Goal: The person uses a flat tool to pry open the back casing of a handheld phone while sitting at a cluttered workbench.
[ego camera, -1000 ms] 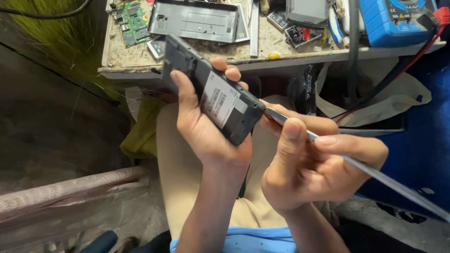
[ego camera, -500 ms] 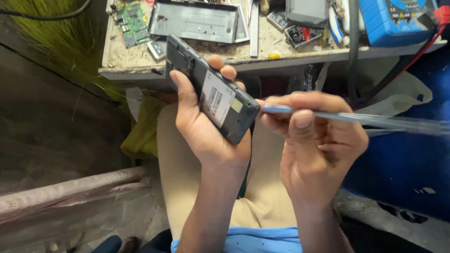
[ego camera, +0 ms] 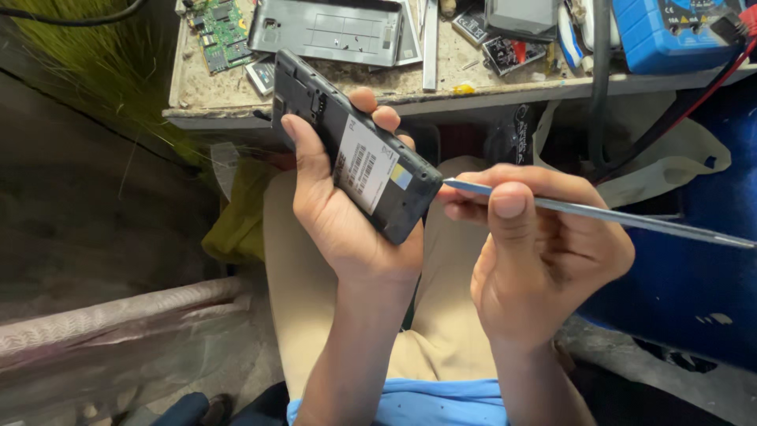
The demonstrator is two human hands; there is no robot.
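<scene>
Down over the lap, the left hand (ego camera: pixel 347 229) grips an opened black phone (ego camera: pixel 355 158) with its back cover off, fingers wrapped round one long edge and thumb along the other (a white label and a small blue-and-yellow sticker face up). It is held tilted just below the front edge of the workbench (ego camera: pixel 315 110), not resting on it. The right hand (ego camera: pixel 544 252) pinches a thin metal tool (ego camera: pixel 599 214) between thumb and fingers, its tip just beside the phone's lower corner. Near the bench's front edge lie a grey back cover (ego camera: pixel 339 31) and a green circuit board (ego camera: pixel 225 24); a blue meter (ego camera: pixel 670 31) sits at its right corner.
</scene>
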